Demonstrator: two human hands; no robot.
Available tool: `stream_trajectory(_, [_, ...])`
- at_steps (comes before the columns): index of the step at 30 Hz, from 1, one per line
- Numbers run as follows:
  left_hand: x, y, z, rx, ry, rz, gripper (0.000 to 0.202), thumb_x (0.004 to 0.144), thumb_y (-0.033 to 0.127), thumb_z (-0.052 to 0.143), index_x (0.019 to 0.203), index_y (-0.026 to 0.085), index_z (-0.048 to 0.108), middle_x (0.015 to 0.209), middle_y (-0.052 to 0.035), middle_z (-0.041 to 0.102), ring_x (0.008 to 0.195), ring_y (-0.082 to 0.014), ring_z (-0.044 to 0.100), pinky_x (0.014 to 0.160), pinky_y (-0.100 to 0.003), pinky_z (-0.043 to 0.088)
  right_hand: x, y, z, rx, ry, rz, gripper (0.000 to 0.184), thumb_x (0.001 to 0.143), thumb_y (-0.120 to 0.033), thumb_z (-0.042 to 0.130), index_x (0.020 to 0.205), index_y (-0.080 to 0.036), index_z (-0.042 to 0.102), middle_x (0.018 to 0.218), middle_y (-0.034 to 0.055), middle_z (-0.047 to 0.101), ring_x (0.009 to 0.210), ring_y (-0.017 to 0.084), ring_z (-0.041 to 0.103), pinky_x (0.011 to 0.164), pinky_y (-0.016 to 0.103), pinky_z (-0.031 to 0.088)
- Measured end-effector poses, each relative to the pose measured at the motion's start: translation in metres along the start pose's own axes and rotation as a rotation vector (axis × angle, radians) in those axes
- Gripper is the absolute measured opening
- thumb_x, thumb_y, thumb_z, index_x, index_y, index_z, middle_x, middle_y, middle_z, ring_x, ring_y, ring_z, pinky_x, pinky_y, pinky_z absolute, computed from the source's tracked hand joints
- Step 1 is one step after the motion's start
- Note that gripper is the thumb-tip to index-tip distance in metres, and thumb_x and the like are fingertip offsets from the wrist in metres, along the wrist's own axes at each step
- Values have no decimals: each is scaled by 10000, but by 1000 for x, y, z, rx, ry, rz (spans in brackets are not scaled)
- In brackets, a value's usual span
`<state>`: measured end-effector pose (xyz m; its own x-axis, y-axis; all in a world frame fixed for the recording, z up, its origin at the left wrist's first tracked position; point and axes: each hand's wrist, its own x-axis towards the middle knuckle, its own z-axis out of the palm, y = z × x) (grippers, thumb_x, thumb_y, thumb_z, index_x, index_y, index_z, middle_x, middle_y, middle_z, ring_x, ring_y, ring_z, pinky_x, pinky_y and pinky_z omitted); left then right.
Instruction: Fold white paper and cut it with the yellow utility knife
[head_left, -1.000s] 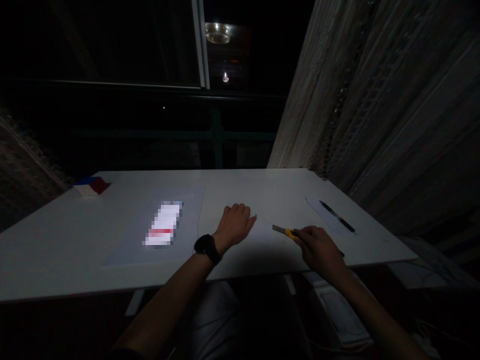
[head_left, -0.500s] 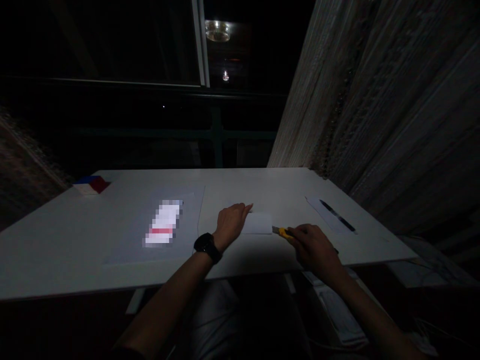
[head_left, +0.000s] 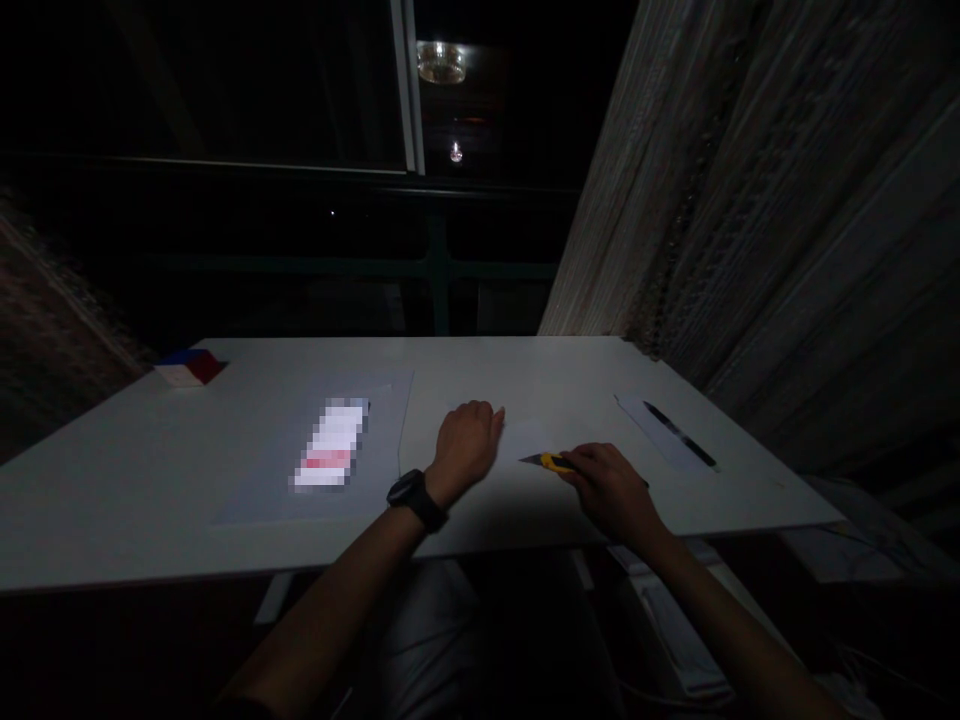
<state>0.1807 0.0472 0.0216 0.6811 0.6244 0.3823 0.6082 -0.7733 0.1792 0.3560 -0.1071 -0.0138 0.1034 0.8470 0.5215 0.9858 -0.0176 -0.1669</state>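
Observation:
A yellow and black utility knife point(head_left: 556, 463) is gripped in my right hand point(head_left: 615, 490), its blade out and pointing left. The blade tip is by the near side of a small piece of white paper point(head_left: 529, 437), low over the table; I cannot tell whether it touches. My left hand point(head_left: 466, 445), with a black watch on its wrist, holds the left end of that paper against the table. Its fingers are bent and partly hidden behind the back of the hand.
On the white table point(head_left: 300, 360), a phone point(head_left: 334, 440) with a lit, blurred screen lies on a large paper sheet point(head_left: 251, 495). A blue, red and white cube point(head_left: 187, 368) stands far left. At right, a black pen point(head_left: 681, 435) lies by another paper point(head_left: 652, 425). Curtains point(head_left: 600, 200) hang behind.
The knife and my right hand have moved slightly left, bringing the blade past the paper's right end. The paper lies dimmer and flatter. My left hand stays nearly in place.

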Motion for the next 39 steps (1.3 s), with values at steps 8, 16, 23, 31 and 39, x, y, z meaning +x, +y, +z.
stream_trajectory(8, [-10, -29, 17, 24, -209, 223, 533, 946, 490, 142, 1398, 284, 336, 1474, -41, 326, 1369, -270, 230, 1096, -510, 163, 5, 2, 0, 143, -29, -11, 208, 835, -250, 555, 999, -215, 677, 942, 80, 665, 889, 219, 582, 786, 361, 487])
stream_trajectory(16, [-3, -35, 16, -10, -236, 283, 522, 948, 487, 131, 1399, 313, 329, 1479, -13, 317, 1377, -260, 211, 1104, -494, 158, 9, 8, 2, 194, -50, -62, 205, 824, -272, 581, 993, -210, 679, 946, 78, 685, 895, 224, 599, 798, 380, 496])
stream_trajectory(23, [3, -43, 19, 18, -232, 292, 506, 954, 468, 123, 1411, 338, 298, 1490, 6, 293, 1390, -249, 167, 1112, -485, 124, 7, 5, 1, 196, -44, -65, 227, 851, -273, 541, 1016, -201, 680, 968, 87, 675, 901, 221, 592, 799, 379, 500])
stream_trajectory(31, [1, -41, 18, 27, -267, 262, 511, 947, 486, 125, 1418, 354, 273, 1498, 8, 271, 1390, -245, 173, 1114, -477, 120, 9, 0, 6, 171, -9, -158, 224, 863, -268, 533, 997, -201, 699, 934, 94, 689, 866, 216, 597, 766, 371, 508])
stream_trajectory(39, [2, -42, 19, 17, -287, 261, 513, 946, 485, 112, 1419, 360, 268, 1506, 14, 251, 1393, -242, 163, 1115, -473, 106, 7, 2, 7, 131, -11, -216, 214, 855, -231, 545, 991, -205, 708, 929, 90, 692, 818, 206, 569, 694, 344, 483])
